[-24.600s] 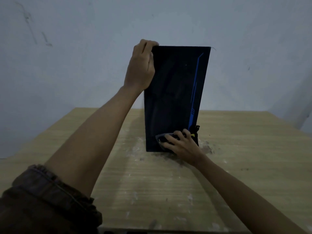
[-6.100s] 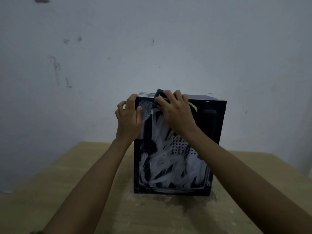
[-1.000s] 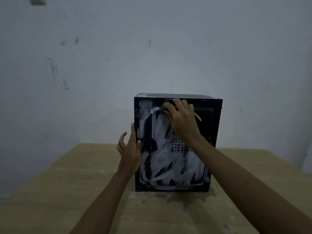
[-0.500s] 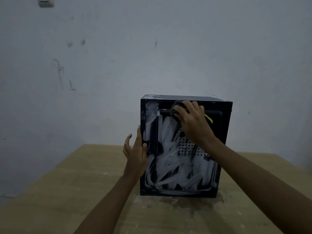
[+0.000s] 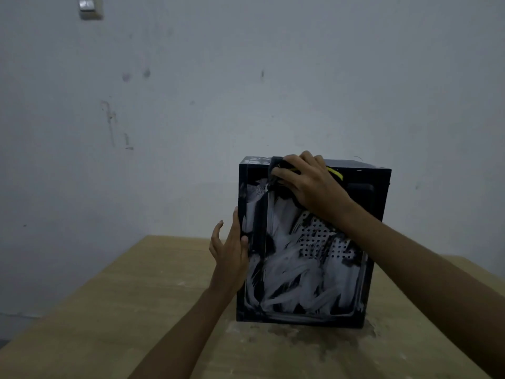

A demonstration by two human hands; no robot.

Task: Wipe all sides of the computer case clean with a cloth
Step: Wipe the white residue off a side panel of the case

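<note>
The computer case [image 5: 308, 255] stands upright on the wooden table [image 5: 131, 296], toward its far edge and near the wall [image 5: 246, 77], with the broad vented panel facing the person. That panel is covered in white smeared streaks; only its upper band looks dark and clean. The right hand [image 5: 311, 184] presses a dark cloth [image 5: 276, 170] with a yellow edge against the panel's top edge, fingers curled down over the cloth and gripping it. The left hand [image 5: 232, 253] lies flat against the case's left edge, fingers extended and open, holding nothing — a brace only. To do this step well, keep the left hand firm so the case does not slide or tip, draw the cloth in overlapping passes from the top edge downward, and turn the cloth to a clean fold once it loads with residue. Work the perforated vent area [image 5: 322, 242] with lighter pressure, since residue probably lodges in the holes. Containers: the case is closed on this side — its contents cannot be seen.
</note>
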